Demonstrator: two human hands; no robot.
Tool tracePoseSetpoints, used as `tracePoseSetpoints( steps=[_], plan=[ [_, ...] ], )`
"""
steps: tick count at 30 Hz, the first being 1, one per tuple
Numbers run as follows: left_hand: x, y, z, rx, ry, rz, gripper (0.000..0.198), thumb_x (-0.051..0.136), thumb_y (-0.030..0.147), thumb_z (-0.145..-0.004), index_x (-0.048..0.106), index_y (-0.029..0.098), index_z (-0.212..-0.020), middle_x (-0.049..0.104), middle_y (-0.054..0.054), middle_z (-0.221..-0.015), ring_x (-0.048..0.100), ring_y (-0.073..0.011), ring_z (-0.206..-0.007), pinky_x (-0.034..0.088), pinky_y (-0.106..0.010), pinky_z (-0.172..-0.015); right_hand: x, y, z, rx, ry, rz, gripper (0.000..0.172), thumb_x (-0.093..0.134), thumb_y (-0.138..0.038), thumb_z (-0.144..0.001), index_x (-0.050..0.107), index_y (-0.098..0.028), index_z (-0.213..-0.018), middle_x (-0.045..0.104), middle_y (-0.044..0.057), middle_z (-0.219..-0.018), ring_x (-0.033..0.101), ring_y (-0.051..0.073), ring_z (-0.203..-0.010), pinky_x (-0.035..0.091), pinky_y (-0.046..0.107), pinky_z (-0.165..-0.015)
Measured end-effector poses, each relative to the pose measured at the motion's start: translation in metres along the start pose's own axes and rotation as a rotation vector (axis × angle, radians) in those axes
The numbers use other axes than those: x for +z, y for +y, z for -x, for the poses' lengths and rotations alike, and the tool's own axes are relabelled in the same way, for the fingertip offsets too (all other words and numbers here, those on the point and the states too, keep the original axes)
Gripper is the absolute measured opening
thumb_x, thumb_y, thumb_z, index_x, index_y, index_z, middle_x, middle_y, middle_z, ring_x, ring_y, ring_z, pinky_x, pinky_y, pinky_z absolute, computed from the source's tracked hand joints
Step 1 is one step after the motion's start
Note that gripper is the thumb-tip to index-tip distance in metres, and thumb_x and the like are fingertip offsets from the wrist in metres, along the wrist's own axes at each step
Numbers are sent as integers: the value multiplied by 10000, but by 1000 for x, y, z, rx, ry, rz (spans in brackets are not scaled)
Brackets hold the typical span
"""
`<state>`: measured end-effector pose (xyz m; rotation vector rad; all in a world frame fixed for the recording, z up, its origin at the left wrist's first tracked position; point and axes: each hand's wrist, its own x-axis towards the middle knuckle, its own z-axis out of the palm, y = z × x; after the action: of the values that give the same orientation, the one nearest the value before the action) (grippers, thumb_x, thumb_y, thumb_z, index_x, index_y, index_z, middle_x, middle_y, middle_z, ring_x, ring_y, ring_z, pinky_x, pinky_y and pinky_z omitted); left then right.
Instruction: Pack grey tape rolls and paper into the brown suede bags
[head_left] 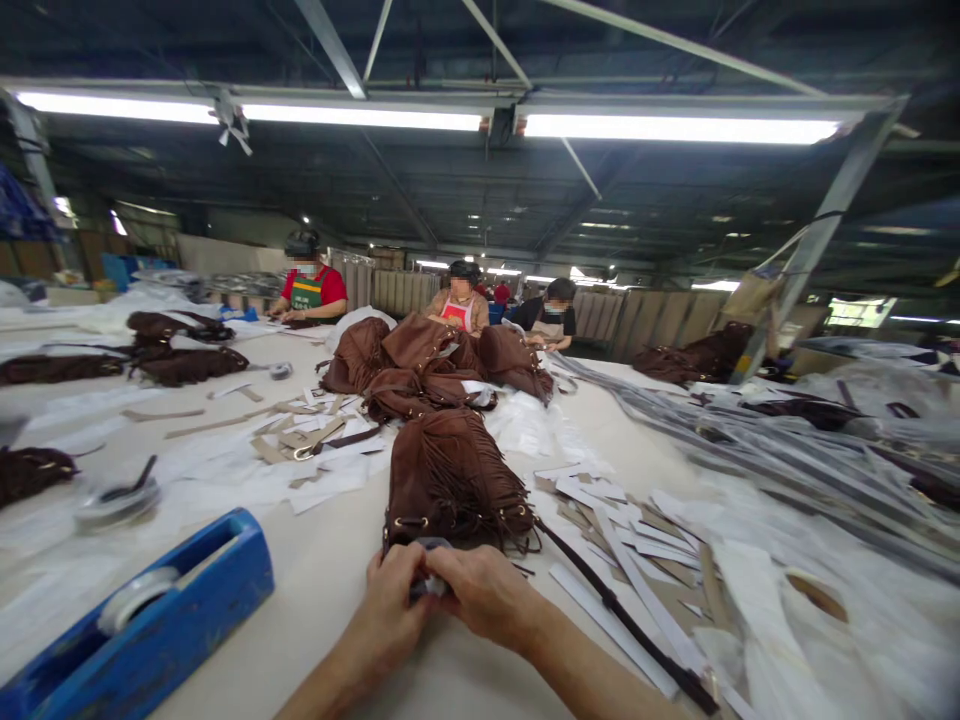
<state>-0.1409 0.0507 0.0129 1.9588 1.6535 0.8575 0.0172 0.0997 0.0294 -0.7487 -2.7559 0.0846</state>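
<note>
A brown fringed suede bag [450, 475] lies on the white table [322, 580] right in front of me. My left hand [394, 605] and my right hand [487, 595] meet at its near edge, both closed in a pinch on a small dark part of the bag [430, 580]. What that part is stays mostly hidden by my fingers. A dark strap [622, 620] runs from the bag toward the lower right.
A blue tape dispenser [150, 620] sits at the lower left. Paper strips [630, 530] lie scattered on the right beside plastic-wrapped goods [787, 450]. More brown bags [435, 365] are piled farther back. Three people [311, 290] work at the table's far end.
</note>
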Motion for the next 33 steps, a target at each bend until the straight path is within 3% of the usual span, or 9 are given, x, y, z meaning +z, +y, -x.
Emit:
tracePoseSetpoints(
  steps=[3, 6, 9, 11, 15, 22, 27, 30, 33],
  plan=[
    [6, 1, 0, -24, 72, -8, 217, 467, 162, -688, 520, 208, -893, 600, -54, -984, 499, -229, -1018, 290, -363, -994, 2, -6, 7, 31, 42, -97, 351, 548, -145, -842, 497, -230, -1179, 680, 29, -1053, 645, 196, -932, 466, 247, -750],
    [8, 4, 1, -40, 90, 17, 182, 460, 186, -712, 506, 213, -886, 599, -48, -962, 504, -229, -992, 300, -371, -975, 6, -9, 19, 180, 181, -299, 465, 529, -24, -743, 511, -224, -1162, 616, 48, -1086, 624, 172, -876, 472, 253, -769],
    [9, 4, 1, -41, 90, 35, 156, 468, 212, -723, 508, 213, -873, 596, -43, -933, 507, -233, -964, 316, -377, -948, 10, -9, 28, 395, 359, -409, 262, 550, -17, -707, 595, -183, -905, 603, 41, -884, 593, 166, -751, 457, 258, -690],
    [10, 2, 2, -33, 87, 42, 149, 474, 219, -724, 516, 208, -867, 591, -47, -924, 506, -237, -955, 321, -384, -938, 13, -10, 29, 450, 387, -426, 147, 563, -48, -741, 619, -182, -765, 612, 22, -756, 586, 173, -723, 426, 265, -672],
    [14, 0, 2, -3, 106, 39, 120, 472, 222, -741, 525, 203, -847, 589, -53, -913, 508, -238, -941, 324, -391, -932, 17, -14, 25, 430, 371, -428, 178, 552, -40, -761, 645, -181, -705, 660, 20, -742, 595, 175, -745, 394, 264, -684],
    [14, 1, 1, 6, 133, 47, 78, 484, 228, -735, 522, 211, -800, 587, -47, -872, 520, -235, -904, 350, -379, -897, 18, -12, 23, 314, 248, -254, 160, 596, -25, -732, 625, -177, -773, 676, 24, -796, 601, 180, -752, 395, 251, -660],
    [12, -1, 1, 2, 159, 85, 77, 487, 248, -730, 533, 212, -780, 601, -43, -854, 532, -234, -882, 386, -356, -845, 19, -13, 20, 316, 223, -196, 131, 603, -49, -774, 626, -173, -808, 677, 42, -825, 618, 195, -782, 424, 263, -684],
    [13, -2, -4, -15, 157, 140, 82, 509, 274, -734, 544, 205, -760, 620, -34, -810, 558, -226, -832, 418, -332, -787, 15, -13, 22, 331, 229, -138, 182, 650, -71, -751, 623, -175, -899, 663, 54, -916, 622, 208, -815, 454, 277, -704],
    [11, -5, -8, -8, 165, 218, 115, 544, 312, -739, 557, 199, -741, 641, -31, -774, 579, -216, -789, 448, -305, -735, 7, -9, 17, 197, 231, -46, 352, 674, -135, -769, 578, -206, -1100, 631, 66, -1101, 618, 216, -927, 477, 280, -756]
  ],
)
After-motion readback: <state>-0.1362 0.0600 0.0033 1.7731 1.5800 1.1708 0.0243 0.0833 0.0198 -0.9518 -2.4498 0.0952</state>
